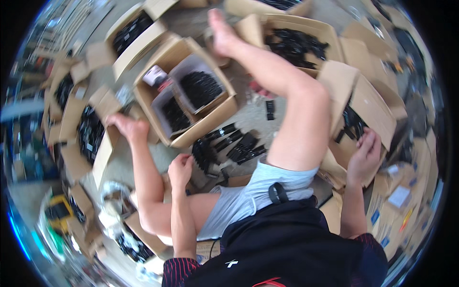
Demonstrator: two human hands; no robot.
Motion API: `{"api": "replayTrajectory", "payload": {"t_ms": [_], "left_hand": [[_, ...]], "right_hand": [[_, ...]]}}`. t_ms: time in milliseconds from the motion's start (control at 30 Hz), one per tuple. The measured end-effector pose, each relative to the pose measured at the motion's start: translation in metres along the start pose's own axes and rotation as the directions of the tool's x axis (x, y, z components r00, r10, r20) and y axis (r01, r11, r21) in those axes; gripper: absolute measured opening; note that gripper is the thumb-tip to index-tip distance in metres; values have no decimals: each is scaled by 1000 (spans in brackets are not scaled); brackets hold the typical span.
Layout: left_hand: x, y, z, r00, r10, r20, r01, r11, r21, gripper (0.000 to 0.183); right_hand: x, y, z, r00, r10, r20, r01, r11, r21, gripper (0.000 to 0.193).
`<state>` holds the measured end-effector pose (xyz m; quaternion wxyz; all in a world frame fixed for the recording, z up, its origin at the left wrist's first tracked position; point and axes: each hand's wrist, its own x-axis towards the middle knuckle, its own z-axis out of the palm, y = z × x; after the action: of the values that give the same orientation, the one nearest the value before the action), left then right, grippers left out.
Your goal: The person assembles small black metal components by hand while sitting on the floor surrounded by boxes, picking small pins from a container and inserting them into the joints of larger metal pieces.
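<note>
My left hand (180,170) hovers just left of a group of black plastic parts (244,147) lying on the floor between my legs. Its fingers are curled together, and anything inside them is hidden. Over at the right, my right hand (366,148) is at an open cardboard box (337,155). Its fingertips pinch at the end of a black plastic part (353,123) among others in that box; blur hides the exact grip. One more black piece (270,110) lies apart on the floor, nearer my raised right leg.
Ahead stands a carton (179,139) with grey-lined compartments of small black pieces (201,88). Open boxes of black parts stand at the far right (334,40), far left (136,52) and left (103,158). My bare legs flank the carton. Flattened cardboard (406,201) lies at right.
</note>
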<state>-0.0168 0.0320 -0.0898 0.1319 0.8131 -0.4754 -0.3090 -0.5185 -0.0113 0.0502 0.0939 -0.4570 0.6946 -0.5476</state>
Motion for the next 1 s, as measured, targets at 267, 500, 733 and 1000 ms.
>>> {"api": "replayTrajectory", "payload": {"t_ms": [267, 500, 733, 1000], "left_hand": [[-19, -4, -2, 998, -30, 57, 13, 963, 270, 27], [-35, 11, 29, 997, 29, 72, -51, 945, 323, 33], [-31, -1, 73, 972, 232, -24, -177, 801, 572, 38], [-41, 25, 47, 998, 19, 60, -45, 886, 461, 29]], "right_hand": [[-120, -59, 189, 461, -39, 887, -142, 983, 117, 22], [-213, 0, 224, 259, -16, 966, 45, 999, 5, 19], [-215, 10, 223, 198, 90, 976, -6, 996, -91, 24], [-219, 19, 228, 77, 181, 981, -105, 979, -172, 33]]}}
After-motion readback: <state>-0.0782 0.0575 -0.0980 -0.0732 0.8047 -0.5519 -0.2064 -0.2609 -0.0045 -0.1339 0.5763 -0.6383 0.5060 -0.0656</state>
